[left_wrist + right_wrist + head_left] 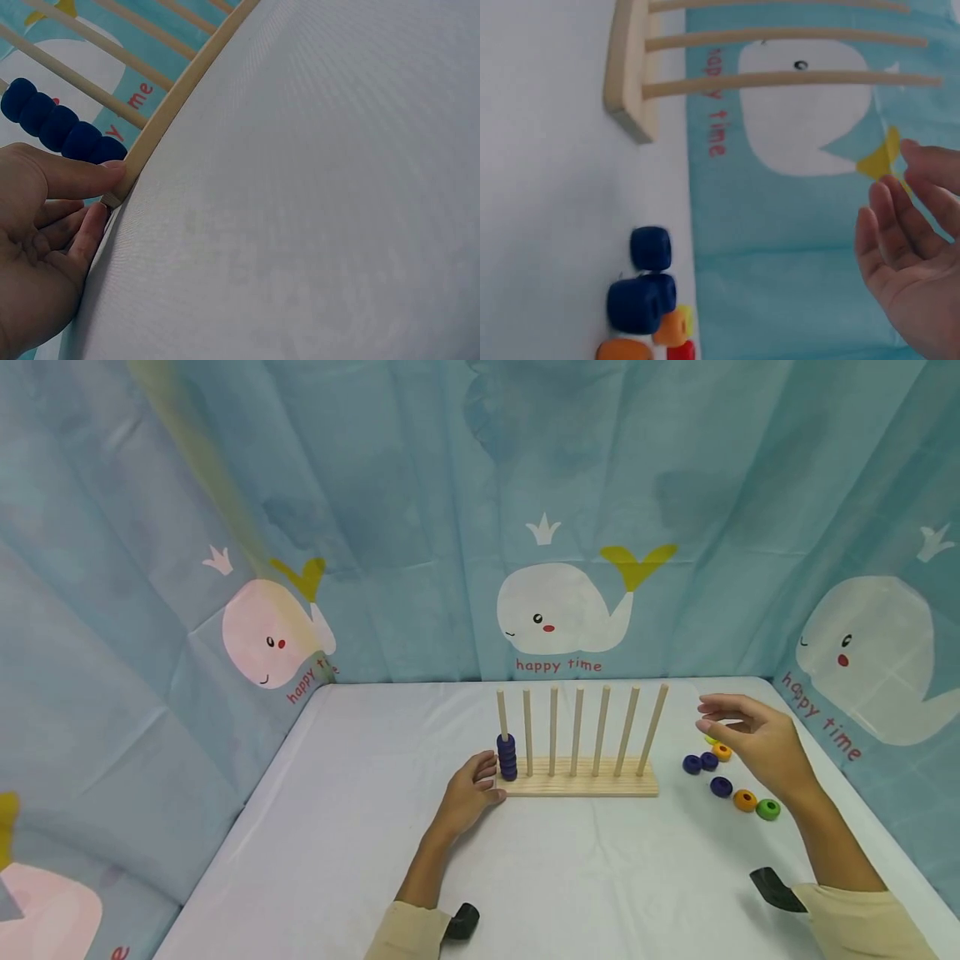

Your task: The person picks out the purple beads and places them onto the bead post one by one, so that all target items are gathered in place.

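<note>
A wooden peg rack (577, 787) stands on the table with several upright pegs. Several dark blue beads (507, 757) are stacked on its leftmost peg. At the rack's left end my left hand (467, 797) grips the base, with the thumb (94, 178) on the front edge and the fingers around the corner. My right hand (753, 743) is raised over the loose beads at the right, fingers loosely bent; nothing shows between them in the right wrist view. Below it lie dark blue beads (721, 787), orange beads (745, 800) and a green bead (768, 809).
A white cloth (337, 827) covers the table. In the right wrist view, a red bead (681, 351) lies beside the orange and yellow ones. Blue curtains (405, 527) printed with whales hang behind the table and along both sides.
</note>
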A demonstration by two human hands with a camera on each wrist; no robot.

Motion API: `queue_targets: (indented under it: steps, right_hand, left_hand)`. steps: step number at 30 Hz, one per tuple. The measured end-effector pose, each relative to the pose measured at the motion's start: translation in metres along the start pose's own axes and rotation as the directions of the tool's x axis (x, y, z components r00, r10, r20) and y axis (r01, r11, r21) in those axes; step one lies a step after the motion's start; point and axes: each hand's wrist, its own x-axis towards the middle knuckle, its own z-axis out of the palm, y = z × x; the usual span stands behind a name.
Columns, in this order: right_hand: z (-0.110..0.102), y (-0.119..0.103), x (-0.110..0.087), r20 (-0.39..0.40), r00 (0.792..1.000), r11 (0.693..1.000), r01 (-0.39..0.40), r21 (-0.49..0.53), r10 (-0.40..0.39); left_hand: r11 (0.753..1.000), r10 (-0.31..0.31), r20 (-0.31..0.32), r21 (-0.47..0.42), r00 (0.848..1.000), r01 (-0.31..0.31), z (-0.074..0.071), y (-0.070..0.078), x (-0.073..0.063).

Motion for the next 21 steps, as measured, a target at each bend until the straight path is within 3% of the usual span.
queue_targets:
  steps: [7, 21]
  right_hand:
    - [-0.007, 0.025, -0.007, 0.085, 0.992, 0.992, -0.081, -0.094, 0.090]
    - [-0.016, 0.054, -0.022, 0.243, 0.947, 0.971, -0.172, -0.163, 0.209]
  left_hand:
    - [1.000, 0.003, 0.001, 0.007, 1.000, -0.003, 0.000, 0.000, 0.000]
    - [1.000, -0.004, -0.009, -0.023, 1.000, 0.004, 0.001, 0.001, 0.000]
